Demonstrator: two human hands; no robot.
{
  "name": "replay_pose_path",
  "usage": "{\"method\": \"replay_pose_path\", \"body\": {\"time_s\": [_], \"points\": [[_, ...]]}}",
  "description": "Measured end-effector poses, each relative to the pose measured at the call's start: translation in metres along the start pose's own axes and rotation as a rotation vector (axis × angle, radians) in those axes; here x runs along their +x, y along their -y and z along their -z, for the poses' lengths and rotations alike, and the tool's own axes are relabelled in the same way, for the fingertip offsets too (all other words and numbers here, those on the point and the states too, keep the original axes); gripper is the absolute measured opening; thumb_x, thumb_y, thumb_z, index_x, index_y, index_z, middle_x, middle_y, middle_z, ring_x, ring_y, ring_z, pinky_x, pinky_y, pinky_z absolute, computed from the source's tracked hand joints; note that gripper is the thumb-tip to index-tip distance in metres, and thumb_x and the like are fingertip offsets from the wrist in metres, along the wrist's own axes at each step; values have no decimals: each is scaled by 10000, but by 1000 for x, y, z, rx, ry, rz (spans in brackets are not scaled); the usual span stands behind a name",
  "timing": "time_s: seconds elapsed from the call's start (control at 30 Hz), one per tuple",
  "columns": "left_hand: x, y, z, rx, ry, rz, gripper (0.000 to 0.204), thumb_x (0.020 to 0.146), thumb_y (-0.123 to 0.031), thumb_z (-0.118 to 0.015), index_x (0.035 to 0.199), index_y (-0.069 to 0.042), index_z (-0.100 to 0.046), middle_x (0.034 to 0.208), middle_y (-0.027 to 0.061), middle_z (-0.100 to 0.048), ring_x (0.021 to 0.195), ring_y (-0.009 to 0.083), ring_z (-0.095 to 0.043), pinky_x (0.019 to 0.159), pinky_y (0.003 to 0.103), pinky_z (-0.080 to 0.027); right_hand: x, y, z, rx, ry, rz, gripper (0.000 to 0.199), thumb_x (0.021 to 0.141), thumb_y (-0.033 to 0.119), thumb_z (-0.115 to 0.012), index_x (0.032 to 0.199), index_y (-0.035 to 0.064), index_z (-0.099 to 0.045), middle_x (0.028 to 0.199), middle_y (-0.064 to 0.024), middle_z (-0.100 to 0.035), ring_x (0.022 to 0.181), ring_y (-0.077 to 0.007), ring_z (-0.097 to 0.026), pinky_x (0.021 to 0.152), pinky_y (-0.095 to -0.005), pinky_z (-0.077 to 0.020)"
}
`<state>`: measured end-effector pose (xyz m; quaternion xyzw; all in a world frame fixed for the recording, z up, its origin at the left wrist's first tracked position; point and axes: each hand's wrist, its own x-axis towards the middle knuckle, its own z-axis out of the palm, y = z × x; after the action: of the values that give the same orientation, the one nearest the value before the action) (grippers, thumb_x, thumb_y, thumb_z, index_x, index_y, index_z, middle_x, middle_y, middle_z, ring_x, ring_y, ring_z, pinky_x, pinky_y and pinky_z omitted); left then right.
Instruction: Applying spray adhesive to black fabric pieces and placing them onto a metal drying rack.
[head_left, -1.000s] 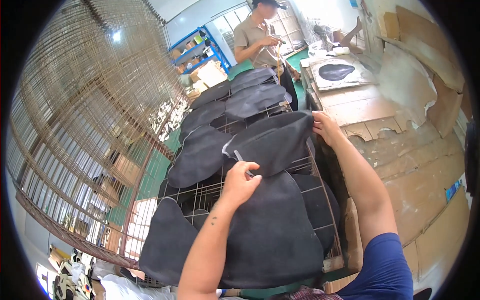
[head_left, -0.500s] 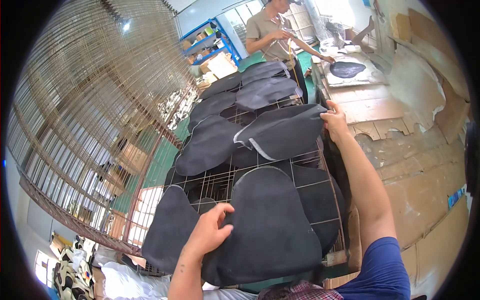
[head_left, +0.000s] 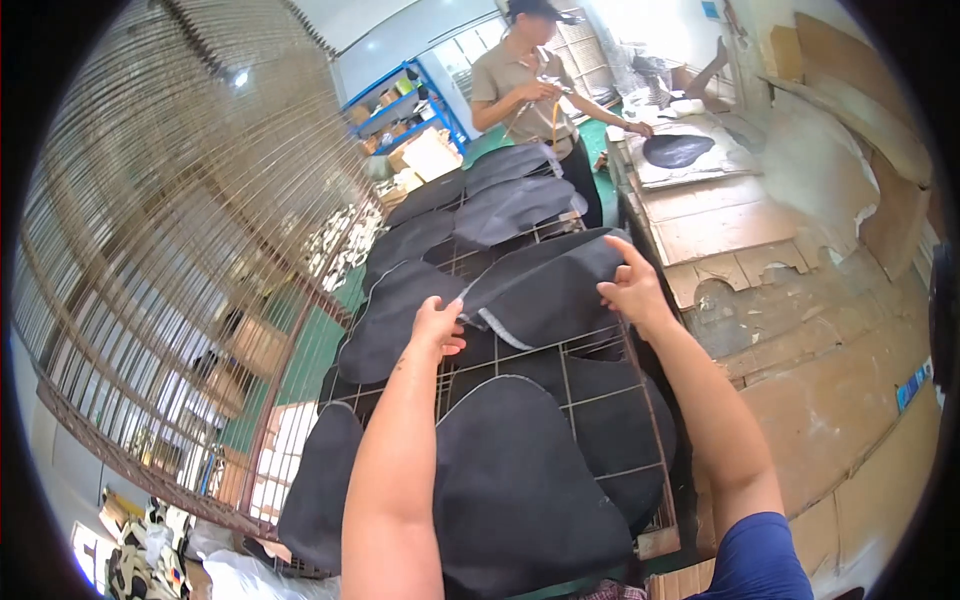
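Observation:
A black rounded sheet (head_left: 555, 290) with a pale edge lies slanted across a wire mesh rack (head_left: 566, 385), its left end notched and partly lifted. At that end is my left hand (head_left: 438, 326), fingers apart, the fingertips at the pale edge. My right hand (head_left: 640, 296) is at the sheet's right end, index finger stretched along it and thumb apart. Under my left hand and to its left lies another black sheet (head_left: 390, 320). Closer to me, a large black sheet (head_left: 520, 490) rests on the rack, partly behind my left forearm.
Tall stacked wire racks (head_left: 180, 250) rise on the left. To the right runs a cardboard-covered bench (head_left: 790, 400). Beyond the rack, a person (head_left: 525, 90) reaches towards a dark piece (head_left: 678, 150) on that bench. Blue shelving (head_left: 405, 105) stands at the back.
My left hand has moved forward from the near sheet to the slanted sheet's left end. My right hand has released the far corner and shifted slightly nearer, and the sheet lies flatter.

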<state>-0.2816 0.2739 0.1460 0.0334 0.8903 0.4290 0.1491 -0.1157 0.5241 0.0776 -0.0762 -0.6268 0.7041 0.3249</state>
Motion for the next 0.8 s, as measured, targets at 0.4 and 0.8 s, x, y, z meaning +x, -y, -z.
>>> {"method": "replay_pose_path", "body": {"time_s": [0.4,0.8], "points": [[59,3,-2,-443,-149,-192,166,810,-180,-633,934,-70,-631,819,62,-621,571,179,-585,472,277,-469,-32,5,36,433,-46,-239,561,737,-94,-563,1271,48,-467,749,-54,-544,548,-131,-539,461,-242,-421],[83,142,129,572,-690,84,504,736,-227,-639,1207,-86,-528,1170,192,-576,1096,306,-556,926,396,-448,-74,25,10,-236,124,60,512,760,-106,-594,1239,42,-493,699,17,-469,528,-60,-510,470,-195,-420]]}}
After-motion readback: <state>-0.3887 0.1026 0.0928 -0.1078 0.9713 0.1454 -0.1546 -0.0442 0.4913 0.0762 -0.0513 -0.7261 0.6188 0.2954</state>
